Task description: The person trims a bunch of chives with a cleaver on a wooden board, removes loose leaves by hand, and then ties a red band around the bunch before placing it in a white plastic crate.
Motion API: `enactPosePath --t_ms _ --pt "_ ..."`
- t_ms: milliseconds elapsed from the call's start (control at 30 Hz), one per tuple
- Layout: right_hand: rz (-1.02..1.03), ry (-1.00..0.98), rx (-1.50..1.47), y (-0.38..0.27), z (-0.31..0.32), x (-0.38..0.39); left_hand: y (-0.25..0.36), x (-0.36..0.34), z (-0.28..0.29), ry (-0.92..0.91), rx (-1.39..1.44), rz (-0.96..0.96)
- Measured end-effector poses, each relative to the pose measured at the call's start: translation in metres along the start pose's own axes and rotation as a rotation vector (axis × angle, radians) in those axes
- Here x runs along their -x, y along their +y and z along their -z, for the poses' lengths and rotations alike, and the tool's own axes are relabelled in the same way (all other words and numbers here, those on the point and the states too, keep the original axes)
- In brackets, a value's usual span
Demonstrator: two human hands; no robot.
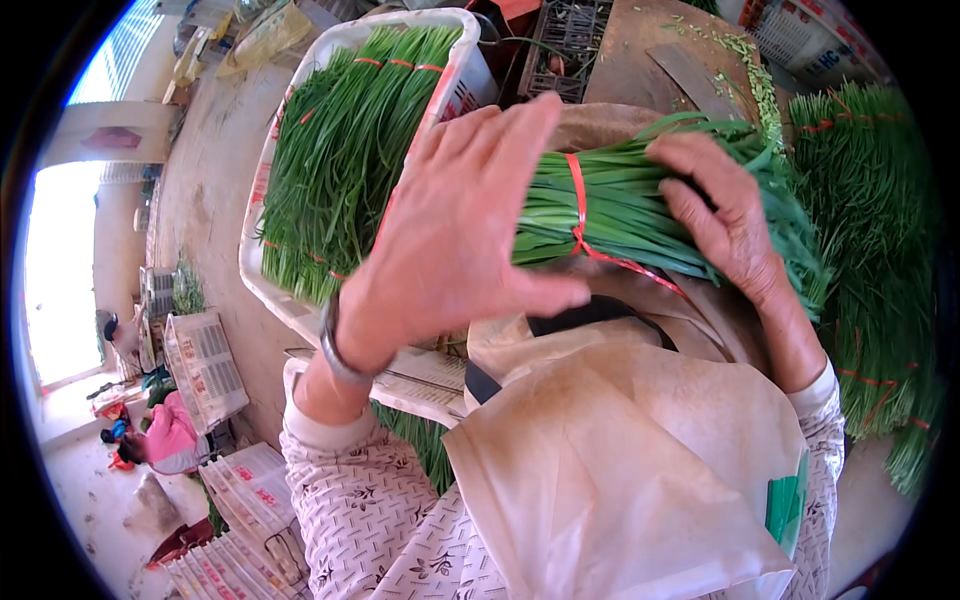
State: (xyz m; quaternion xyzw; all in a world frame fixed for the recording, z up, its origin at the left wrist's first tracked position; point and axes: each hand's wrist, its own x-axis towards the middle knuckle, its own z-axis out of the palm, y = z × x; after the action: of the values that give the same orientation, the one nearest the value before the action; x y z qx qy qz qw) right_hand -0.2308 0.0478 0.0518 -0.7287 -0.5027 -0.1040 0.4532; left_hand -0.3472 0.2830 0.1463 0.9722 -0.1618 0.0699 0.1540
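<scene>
A bundle of long green leafy stalks lies across my apron-covered lap, tied with a red band. My right hand curls its fingers over the bundle's right part. My left hand, slightly blurred, is raised at the bundle's left end with fingers and thumb apart, holding nothing; it hides that end, and I cannot tell whether it touches it. A white crate packed with tied green bundles stands at the left, partly behind my left hand. My beige plastic apron fills the lower middle.
More tied bundles are stacked at the right. A board with clippings and a black crate are beyond the bundle. At far left, a person in pink and another person are among white crates near a bright opening.
</scene>
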Motion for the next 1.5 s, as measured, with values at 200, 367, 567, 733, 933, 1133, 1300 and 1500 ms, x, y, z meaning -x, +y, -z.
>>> enactPosePath --t_ms 200,367,567,733,933,1133,1300,1500 --pt "0.001 -0.067 -0.211 -0.045 0.029 -0.012 0.001 0.011 -0.035 -0.119 -0.307 0.064" --pt "-0.025 -0.349 -0.231 -0.067 0.019 0.011 -0.014 -0.002 -0.026 -0.245 0.035 0.08" --pt "-0.035 -0.263 0.194 -0.066 0.017 0.004 -0.016 -0.006 -0.02 -0.58 0.496 0.31" --pt "-0.01 -0.165 0.223 -0.052 -0.001 0.012 0.024 0.026 -0.048 -0.167 -0.108 0.169" --pt "-0.004 -0.124 0.232 -0.049 -0.013 0.019 0.027 0.054 -0.094 0.039 -0.227 0.19" --pt "0.017 -0.056 0.172 -0.045 -0.008 0.026 0.025 0.066 -0.07 0.154 -0.095 0.269" --pt "0.025 -0.043 0.154 -0.048 -0.009 0.028 0.032 0.082 -0.094 0.321 -0.181 0.239" --pt "0.017 -0.1 0.117 -0.042 -0.006 0.025 0.033 0.087 -0.109 0.405 -0.237 0.206"
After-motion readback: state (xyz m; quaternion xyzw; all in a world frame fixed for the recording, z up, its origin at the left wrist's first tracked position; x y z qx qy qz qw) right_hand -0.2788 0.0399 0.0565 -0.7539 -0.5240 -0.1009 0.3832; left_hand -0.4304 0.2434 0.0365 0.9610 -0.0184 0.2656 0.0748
